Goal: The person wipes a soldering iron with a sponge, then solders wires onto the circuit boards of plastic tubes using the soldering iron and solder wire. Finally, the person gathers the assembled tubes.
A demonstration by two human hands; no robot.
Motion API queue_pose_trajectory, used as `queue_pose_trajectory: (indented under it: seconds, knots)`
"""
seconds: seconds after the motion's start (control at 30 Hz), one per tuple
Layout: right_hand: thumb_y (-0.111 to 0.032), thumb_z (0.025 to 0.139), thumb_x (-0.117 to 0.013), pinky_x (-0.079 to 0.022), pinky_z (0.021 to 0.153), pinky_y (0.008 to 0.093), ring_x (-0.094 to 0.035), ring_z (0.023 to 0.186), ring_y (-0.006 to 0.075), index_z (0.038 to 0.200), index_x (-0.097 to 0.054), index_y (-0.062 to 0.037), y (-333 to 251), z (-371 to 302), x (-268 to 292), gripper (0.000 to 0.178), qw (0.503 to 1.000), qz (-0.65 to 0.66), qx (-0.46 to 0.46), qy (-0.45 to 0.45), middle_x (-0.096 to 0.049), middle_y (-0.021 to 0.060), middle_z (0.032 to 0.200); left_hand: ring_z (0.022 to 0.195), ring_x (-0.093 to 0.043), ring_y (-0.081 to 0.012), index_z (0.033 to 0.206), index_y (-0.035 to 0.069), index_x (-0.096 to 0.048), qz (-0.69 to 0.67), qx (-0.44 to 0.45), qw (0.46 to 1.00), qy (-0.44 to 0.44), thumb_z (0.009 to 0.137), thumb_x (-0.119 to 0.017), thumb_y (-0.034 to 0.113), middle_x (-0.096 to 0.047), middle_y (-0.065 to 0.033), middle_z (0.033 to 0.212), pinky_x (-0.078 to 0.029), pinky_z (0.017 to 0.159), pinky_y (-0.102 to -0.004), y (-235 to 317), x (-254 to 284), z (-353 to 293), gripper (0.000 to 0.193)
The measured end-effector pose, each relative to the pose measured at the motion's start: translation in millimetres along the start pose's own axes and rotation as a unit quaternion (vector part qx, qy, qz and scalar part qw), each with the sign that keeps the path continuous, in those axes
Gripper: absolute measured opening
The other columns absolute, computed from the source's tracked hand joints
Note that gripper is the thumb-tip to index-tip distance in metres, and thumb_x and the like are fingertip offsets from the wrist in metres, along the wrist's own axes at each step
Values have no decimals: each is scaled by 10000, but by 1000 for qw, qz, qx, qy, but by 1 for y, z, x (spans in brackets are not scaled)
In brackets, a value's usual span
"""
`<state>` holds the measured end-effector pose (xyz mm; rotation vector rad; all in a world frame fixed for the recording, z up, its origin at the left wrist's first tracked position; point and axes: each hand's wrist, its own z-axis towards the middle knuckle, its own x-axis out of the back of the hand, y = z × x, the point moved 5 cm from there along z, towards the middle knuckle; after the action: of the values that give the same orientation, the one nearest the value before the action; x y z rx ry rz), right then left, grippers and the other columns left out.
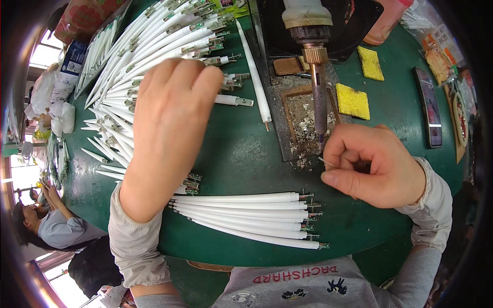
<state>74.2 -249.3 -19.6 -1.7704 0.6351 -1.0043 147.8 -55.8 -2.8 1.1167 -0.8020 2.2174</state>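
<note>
My left hand (177,105) is over the pile of white pen-shaped sticks (169,43), fingers curled down and fingertips hidden. One white stick (228,99) with a metal end pokes out beside its fingers; whether they grip it I cannot tell. My right hand (372,167) is closed, thumb and forefinger pinching a short pale length of solder wire (327,162). Just left of that hand, the soldering iron (319,97) points down, its dark tip close to the wire's end. Nearer me lies a row of white sticks (246,212), small green circuit boards showing at their right ends.
A single white stick (253,77) lies beside the iron's stand (277,115), which holds solder scraps. Two yellow sponges (353,101) (371,63) and a phone (428,108) are to the right. At far left another person (67,226) sits beyond the green table (231,154).
</note>
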Motion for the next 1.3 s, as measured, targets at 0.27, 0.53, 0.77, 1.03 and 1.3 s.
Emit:
queue_pose_trajectory:
  seconds: [0.27,0.53,0.77,1.03,1.3]
  knots:
    - [-67,756,-661,-250,380,204,-416,403,24,850,-553,-19,-18,-11,-3,150,999,-10,29,-8,-499,-19,518,720,-552,-264,846,-7,-596,-274,-42,955,-109,631,-627,2,-538,-106,803,-467,688,-371,57,53,3,217]
    - [-68,777,-650,-265,386,191,-435,408,16,870,-558,-9,-10,-10,-4,144,998,-9,69,7,-503,-22,520,734,-583,-146,940,-46,-594,-647,163,688,-287,769,-649,-21,-590,-99,849,-467,643,-236,55,27,-9,181]
    - [-56,777,-643,-270,399,177,-446,432,4,872,-557,-7,-11,-9,-4,137,999,-10,37,-7,-514,-28,531,795,-552,-73,953,-61,-551,-688,279,568,-356,814,-600,-30,-576,-61,873,-446,693,-201,60,19,-18,151]
    - [-53,774,-646,-257,400,176,-422,424,-4,863,-556,-9,-7,-7,-5,133,999,22,39,5,-499,-40,525,749,-513,-57,935,-45,-552,-704,287,548,-348,805,-613,-23,-550,-36,841,-411,662,-195,63,16,-18,146]
    - [-44,758,-663,-249,402,173,-411,421,-9,845,-561,-22,-7,-6,-5,136,999,6,42,12,-481,-50,520,732,-499,-51,924,-37,-553,-728,301,507,-350,809,-607,-25,-543,-22,821,-392,643,-191,64,11,-17,128]
